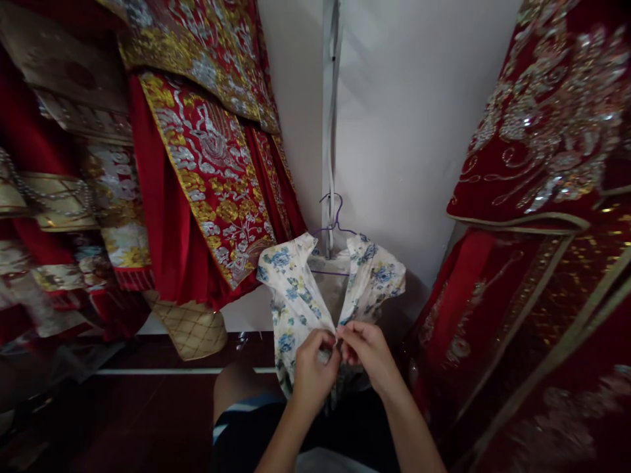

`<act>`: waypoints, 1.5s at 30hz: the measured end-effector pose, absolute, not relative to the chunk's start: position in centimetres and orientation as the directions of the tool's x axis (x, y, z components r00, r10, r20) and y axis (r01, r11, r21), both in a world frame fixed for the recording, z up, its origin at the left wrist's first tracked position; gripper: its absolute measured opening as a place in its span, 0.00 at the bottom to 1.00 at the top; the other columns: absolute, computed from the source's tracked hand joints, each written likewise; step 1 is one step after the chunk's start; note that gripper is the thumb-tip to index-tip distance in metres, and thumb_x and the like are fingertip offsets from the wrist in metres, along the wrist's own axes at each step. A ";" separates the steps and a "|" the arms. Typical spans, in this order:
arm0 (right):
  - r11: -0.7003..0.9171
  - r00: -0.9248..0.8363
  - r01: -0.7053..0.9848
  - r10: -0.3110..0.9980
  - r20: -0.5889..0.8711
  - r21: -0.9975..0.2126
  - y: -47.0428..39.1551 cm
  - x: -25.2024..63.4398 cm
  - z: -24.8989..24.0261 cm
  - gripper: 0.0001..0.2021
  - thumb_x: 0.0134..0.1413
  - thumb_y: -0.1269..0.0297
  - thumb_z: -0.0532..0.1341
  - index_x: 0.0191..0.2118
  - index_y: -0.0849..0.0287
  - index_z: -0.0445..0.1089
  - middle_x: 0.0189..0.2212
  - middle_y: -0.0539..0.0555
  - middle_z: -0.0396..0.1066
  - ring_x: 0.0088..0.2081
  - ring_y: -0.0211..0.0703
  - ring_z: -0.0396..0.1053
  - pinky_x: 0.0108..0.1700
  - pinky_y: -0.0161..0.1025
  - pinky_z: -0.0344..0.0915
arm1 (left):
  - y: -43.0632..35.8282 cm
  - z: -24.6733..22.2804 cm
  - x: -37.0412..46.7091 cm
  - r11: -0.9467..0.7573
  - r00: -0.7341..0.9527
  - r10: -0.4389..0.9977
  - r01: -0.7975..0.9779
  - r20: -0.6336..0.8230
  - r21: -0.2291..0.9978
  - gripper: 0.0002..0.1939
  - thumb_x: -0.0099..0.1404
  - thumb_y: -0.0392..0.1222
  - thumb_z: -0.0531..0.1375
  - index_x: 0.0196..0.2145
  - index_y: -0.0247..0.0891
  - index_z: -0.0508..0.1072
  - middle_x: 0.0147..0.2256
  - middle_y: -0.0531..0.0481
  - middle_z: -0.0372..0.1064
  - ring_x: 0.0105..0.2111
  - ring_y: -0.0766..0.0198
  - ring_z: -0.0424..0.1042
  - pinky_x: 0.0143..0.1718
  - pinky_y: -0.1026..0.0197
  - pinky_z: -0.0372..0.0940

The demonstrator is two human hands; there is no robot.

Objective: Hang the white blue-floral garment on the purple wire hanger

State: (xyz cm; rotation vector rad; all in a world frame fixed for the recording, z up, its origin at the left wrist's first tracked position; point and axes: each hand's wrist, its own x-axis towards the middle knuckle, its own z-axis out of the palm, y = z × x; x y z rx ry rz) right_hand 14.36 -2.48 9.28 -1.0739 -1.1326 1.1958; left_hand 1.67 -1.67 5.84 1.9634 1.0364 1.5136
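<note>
A white dress or blouse [296, 282] with blue and yellow flowers hangs in front of me on a purple hanger [338, 213]. Its neckline is open in a V. At the bottom of that V, my left hand [315, 361] pinches one front edge of the cloth. My right hand [365, 348] pinches the opposite edge, its fingertips almost meeting those of the left. Whatever small fastening may lie between the fingertips is hidden. Below the hands, the garment's lower part falls in shadow over my dark-clothed lap.
Red embroidered garments [211, 151] with gold and silver patterns hang on the left. More beaded red garments [552, 131] hang close on the right. Behind the hanger are a white wall [404, 98] and a vertical pole [331, 118]. The floor [148, 407] is dark red.
</note>
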 end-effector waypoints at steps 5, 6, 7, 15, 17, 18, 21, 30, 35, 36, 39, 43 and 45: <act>0.207 0.283 -0.384 0.954 0.098 -0.900 0.4 13.1 11.3 0.17 0.38 0.52 0.69 0.24 0.62 0.71 0.12 0.45 0.61 0.14 0.29 0.53 0.16 0.29 0.46 | -2.0 4.2 2.4 -0.588 0.131 0.803 0.328 0.581 0.739 0.06 0.54 0.28 0.55 0.26 0.38 0.65 0.26 0.52 0.66 0.28 0.65 0.67 0.32 0.65 0.61; 0.257 0.334 -0.412 0.935 0.117 -0.874 1.1 12.9 12.0 0.16 0.37 0.53 0.69 0.23 0.62 0.71 0.12 0.45 0.60 0.14 0.29 0.53 0.16 0.29 0.46 | -2.0 3.9 2.6 -0.588 0.122 0.803 0.325 0.584 0.740 0.06 0.54 0.28 0.55 0.26 0.38 0.64 0.26 0.52 0.66 0.28 0.65 0.67 0.31 0.65 0.61; 0.299 0.369 -0.433 0.919 0.135 -0.850 2.0 12.8 12.8 0.16 0.36 0.53 0.70 0.23 0.61 0.70 0.12 0.44 0.60 0.14 0.29 0.53 0.16 0.29 0.46 | -2.0 3.6 2.8 -0.589 0.116 0.802 0.321 0.587 0.742 0.06 0.54 0.28 0.54 0.25 0.38 0.64 0.26 0.52 0.66 0.28 0.65 0.67 0.31 0.65 0.61; 0.366 0.411 -0.504 0.898 0.155 -0.782 7.1 13.9 19.0 0.11 0.35 0.60 0.69 0.21 0.62 0.70 0.12 0.44 0.59 0.13 0.27 0.52 0.14 0.28 0.43 | -1.6 0.9 3.1 -0.559 0.178 0.827 0.367 0.534 0.744 0.08 0.51 0.27 0.54 0.25 0.39 0.62 0.26 0.52 0.65 0.28 0.64 0.67 0.30 0.64 0.60; 0.369 0.385 -0.477 0.904 0.188 -0.798 7.0 14.0 19.5 0.11 0.36 0.60 0.68 0.21 0.62 0.69 0.11 0.43 0.59 0.13 0.27 0.52 0.14 0.28 0.43 | -1.5 0.6 2.8 -0.560 0.197 0.827 0.369 0.526 0.742 0.07 0.52 0.27 0.54 0.25 0.38 0.63 0.27 0.52 0.65 0.28 0.64 0.67 0.31 0.64 0.60; 0.379 0.369 -0.456 0.904 0.217 -0.805 6.8 14.0 19.4 0.11 0.37 0.59 0.68 0.22 0.62 0.69 0.11 0.44 0.59 0.13 0.27 0.53 0.14 0.28 0.44 | -1.4 0.8 2.6 -0.565 0.215 0.825 0.366 0.523 0.740 0.07 0.53 0.28 0.55 0.26 0.38 0.64 0.27 0.51 0.66 0.29 0.64 0.67 0.31 0.64 0.61; 0.439 0.359 -0.378 0.881 0.308 -0.815 5.8 14.0 18.7 0.12 0.41 0.57 0.66 0.25 0.61 0.70 0.12 0.43 0.60 0.13 0.29 0.55 0.15 0.29 0.47 | -1.0 3.9 1.8 -0.609 0.297 0.792 0.322 0.533 0.725 0.06 0.58 0.29 0.55 0.28 0.38 0.68 0.29 0.50 0.69 0.30 0.63 0.69 0.33 0.64 0.62; 0.529 0.304 -0.238 0.837 0.455 -0.814 3.4 14.4 18.4 0.12 0.48 0.55 0.63 0.26 0.58 0.66 0.11 0.42 0.58 0.13 0.30 0.52 0.17 0.30 0.47 | 5.1 20.3 2.0 -0.851 0.316 0.496 0.362 0.809 0.380 0.14 0.68 0.38 0.53 0.50 0.40 0.72 0.39 0.46 0.73 0.37 0.59 0.70 0.42 0.58 0.63; 0.528 0.366 -0.229 0.825 0.430 -0.818 6.4 14.7 16.2 0.13 0.46 0.55 0.63 0.23 0.56 0.63 0.11 0.41 0.55 0.15 0.31 0.50 0.18 0.32 0.46 | 7.1 20.2 2.8 -0.819 0.394 0.478 0.522 0.785 0.237 0.09 0.69 0.37 0.52 0.37 0.38 0.73 0.32 0.47 0.71 0.36 0.57 0.68 0.39 0.58 0.59; 0.526 0.385 -0.188 0.816 0.431 -0.829 7.1 14.7 15.3 0.13 0.46 0.55 0.63 0.22 0.56 0.63 0.11 0.42 0.55 0.15 0.31 0.51 0.19 0.32 0.47 | 7.0 20.2 2.6 -0.815 0.382 0.469 0.534 0.796 0.224 0.09 0.69 0.38 0.52 0.36 0.38 0.72 0.31 0.47 0.71 0.35 0.57 0.68 0.40 0.58 0.59; 0.481 0.421 -0.101 0.814 0.401 -0.871 8.4 14.7 12.0 0.13 0.44 0.58 0.63 0.19 0.56 0.62 0.11 0.42 0.55 0.16 0.32 0.51 0.20 0.33 0.48 | 6.8 21.1 1.3 -0.809 0.253 0.451 0.520 0.856 0.273 0.08 0.68 0.40 0.54 0.34 0.38 0.72 0.30 0.49 0.70 0.35 0.59 0.68 0.41 0.59 0.58; 0.399 0.408 -0.152 0.859 0.310 -0.904 7.3 14.1 8.7 0.12 0.44 0.58 0.62 0.19 0.56 0.61 0.11 0.42 0.54 0.16 0.32 0.50 0.19 0.33 0.46 | 9.5 21.9 -2.1 -0.787 -0.124 0.550 0.254 0.826 0.562 0.08 0.66 0.43 0.57 0.33 0.36 0.71 0.28 0.51 0.69 0.31 0.64 0.67 0.38 0.62 0.60; 0.374 0.383 -0.196 0.880 0.280 -0.907 6.2 13.5 8.2 0.12 0.44 0.58 0.62 0.19 0.57 0.61 0.11 0.41 0.54 0.15 0.31 0.49 0.19 0.32 0.45 | 11.8 20.9 -4.3 -0.735 -0.326 0.645 -0.019 0.691 0.677 0.08 0.64 0.43 0.59 0.29 0.36 0.69 0.25 0.54 0.66 0.25 0.68 0.64 0.33 0.64 0.60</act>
